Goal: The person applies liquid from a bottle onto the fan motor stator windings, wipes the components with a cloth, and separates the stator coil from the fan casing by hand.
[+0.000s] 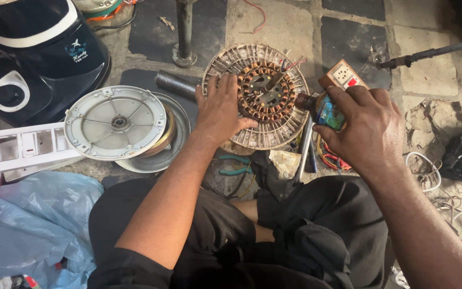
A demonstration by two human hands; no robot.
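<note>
A round fan motor (274, 134) with a ring of copper windings (266, 96) lies on the floor in front of me. My left hand (221, 107) rests flat on its left rim, fingers spread. My right hand (367, 128) grips a small brown bottle (321, 108) with a coloured label, tipped sideways so its neck points at the windings' right edge.
Two round metal fan covers (114, 122) are stacked at the left, beside a white switch plate (20, 147) and a dark mixer base (38, 59). A socket box (343, 75), pliers (233, 166), loose wires (332, 158), a metal rod (303, 152) and a blue plastic bag (33, 219) lie around my knees.
</note>
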